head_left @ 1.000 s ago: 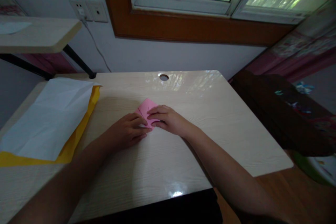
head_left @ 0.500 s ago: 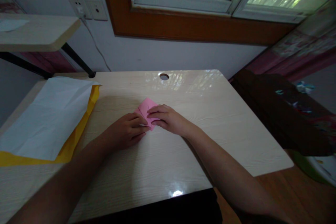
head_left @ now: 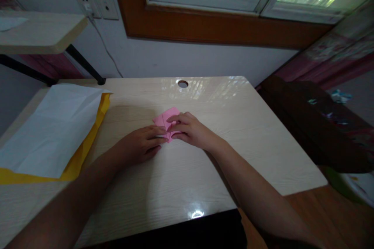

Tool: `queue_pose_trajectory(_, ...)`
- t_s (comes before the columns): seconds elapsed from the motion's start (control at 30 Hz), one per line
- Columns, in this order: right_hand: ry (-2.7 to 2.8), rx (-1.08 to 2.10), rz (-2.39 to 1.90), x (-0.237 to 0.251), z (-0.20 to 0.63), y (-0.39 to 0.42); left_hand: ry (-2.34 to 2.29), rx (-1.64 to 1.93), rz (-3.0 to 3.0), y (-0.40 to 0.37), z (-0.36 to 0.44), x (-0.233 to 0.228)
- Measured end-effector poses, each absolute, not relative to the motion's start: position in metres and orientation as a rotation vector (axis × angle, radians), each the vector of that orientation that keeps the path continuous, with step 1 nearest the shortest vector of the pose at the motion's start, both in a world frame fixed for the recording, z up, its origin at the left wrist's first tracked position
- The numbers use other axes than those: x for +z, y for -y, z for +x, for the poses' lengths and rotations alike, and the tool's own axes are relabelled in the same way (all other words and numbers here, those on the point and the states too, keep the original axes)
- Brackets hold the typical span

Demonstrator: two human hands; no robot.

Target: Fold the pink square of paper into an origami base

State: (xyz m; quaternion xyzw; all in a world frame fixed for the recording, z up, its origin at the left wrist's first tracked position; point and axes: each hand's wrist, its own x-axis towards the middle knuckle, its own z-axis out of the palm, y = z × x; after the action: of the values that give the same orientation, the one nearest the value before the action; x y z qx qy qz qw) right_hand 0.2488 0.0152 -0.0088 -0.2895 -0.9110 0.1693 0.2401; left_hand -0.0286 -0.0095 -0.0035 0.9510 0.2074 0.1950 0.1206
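A small folded pink paper (head_left: 167,117) lies on the pale wooden desk (head_left: 233,144), near its middle. My left hand (head_left: 140,144) rests flat on the desk with its fingertips pressing the paper's near left edge. From the right, my right hand (head_left: 191,130) pinches a flap of the pink paper between thumb and fingers, lifting it slightly. Both hands cover the paper's near part.
A large white sheet (head_left: 52,128) lies over a yellow sheet (head_left: 90,136) at the desk's left. A cable hole (head_left: 182,83) sits at the far edge. A raised shelf (head_left: 37,33) stands at the back left, wall sockets (head_left: 97,6) above, a dark chair (head_left: 315,124) at the right.
My right hand has shifted from pressing flat on the pink paper to pinching and raising a flap; the paper's visible shape has changed. My left hand has stayed almost still.
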Motion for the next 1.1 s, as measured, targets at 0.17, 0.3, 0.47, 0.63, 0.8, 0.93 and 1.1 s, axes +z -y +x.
queue_pose_trajectory(0.17, 2.488, 0.404, -0.813, -0.009, 0.247, -0.015, -0.59, 0.575, 2.734, 0.009, -0.028, -0.004)
queue_pose_trajectory(0.3, 2.468, 0.391, -0.74, -0.012, 0.247, -0.02, -0.574, 0.576, 2.713, 0.009, -0.027, -0.005)
queue_pose_trajectory(0.47, 2.466, 0.468, -0.661, -0.012, 0.248, -0.023, -0.579, 0.603, 2.712, 0.009, -0.027, -0.005)
queue_pose_trajectory(0.63, 2.449, 0.515, -0.655, -0.012, 0.248, -0.024, -0.556, 0.598, 2.716, 0.008, -0.027, -0.005)
queue_pose_trajectory(0.8, 2.45, 0.546, -0.628, -0.012, 0.247, -0.024, -0.563, 0.55, 2.74, 0.008, -0.027, -0.006)
queue_pose_trajectory(0.93, 2.475, 0.571, -0.661, -0.008, 0.246, -0.023, -0.555, 0.57, 2.736, 0.008, -0.026, -0.006)
queue_pose_trajectory(1.1, 2.53, 0.58, -0.708, -0.003, 0.248, -0.023, -0.551, 0.623, 2.74, 0.011, -0.023, -0.003)
